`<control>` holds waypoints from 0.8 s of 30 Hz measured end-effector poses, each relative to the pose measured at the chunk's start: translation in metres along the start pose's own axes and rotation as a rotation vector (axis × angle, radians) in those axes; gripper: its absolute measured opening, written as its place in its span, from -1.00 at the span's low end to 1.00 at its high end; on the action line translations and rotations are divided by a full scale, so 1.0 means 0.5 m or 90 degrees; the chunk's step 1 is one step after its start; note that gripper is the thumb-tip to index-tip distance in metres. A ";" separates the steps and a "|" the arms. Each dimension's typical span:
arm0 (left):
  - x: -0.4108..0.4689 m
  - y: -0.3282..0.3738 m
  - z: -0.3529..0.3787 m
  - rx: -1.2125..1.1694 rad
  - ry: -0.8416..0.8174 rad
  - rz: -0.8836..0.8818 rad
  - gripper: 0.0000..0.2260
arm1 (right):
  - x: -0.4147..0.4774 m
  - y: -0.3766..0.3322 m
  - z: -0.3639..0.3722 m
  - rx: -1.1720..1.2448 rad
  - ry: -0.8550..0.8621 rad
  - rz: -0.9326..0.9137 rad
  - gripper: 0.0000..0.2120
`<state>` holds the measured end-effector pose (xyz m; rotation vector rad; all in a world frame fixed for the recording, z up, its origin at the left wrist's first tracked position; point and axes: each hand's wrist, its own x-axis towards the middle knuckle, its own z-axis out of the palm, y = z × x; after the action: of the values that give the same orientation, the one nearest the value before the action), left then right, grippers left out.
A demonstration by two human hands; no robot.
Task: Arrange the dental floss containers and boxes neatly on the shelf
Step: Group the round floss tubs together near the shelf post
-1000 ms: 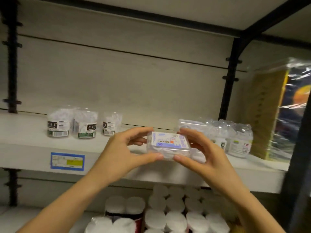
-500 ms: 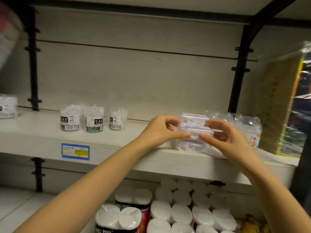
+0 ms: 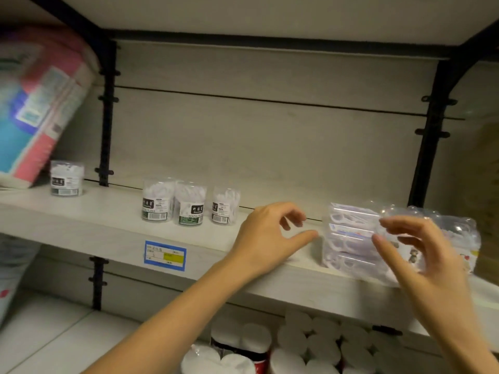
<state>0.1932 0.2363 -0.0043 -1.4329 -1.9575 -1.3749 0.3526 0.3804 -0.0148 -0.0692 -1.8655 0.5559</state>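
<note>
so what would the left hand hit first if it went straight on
Probably the stack of clear floss boxes: the left hand points thumb and fingers at its left side across a gap, though depth is unclear.

box (image 3: 349,233) stacked, left hand (image 3: 266,236), right hand (image 3: 413,249) off

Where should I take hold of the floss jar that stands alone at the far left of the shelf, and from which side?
Grip the lone floss jar around its round side wall, near mid-height, coming from the front. It stands upright, and the pink and blue package leans close on its left, so that side looks tight; front and right look free.
</note>
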 end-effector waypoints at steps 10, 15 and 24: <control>-0.129 -0.142 -0.242 0.038 0.053 -0.002 -0.89 | -0.021 -0.146 0.206 0.033 -0.215 -0.063 -0.84; -0.116 -0.253 -0.387 0.057 0.056 -0.027 -0.86 | 0.022 -0.211 0.350 0.019 -0.226 0.008 -0.88; -0.023 -0.362 -0.467 -0.001 0.017 -0.040 -0.96 | 0.152 -0.232 0.525 -0.122 -0.208 0.140 -0.57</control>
<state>-0.0171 0.0287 0.0070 -1.3573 -2.0013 -1.4156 0.1128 0.2118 0.0314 -0.3294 -2.2444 0.5620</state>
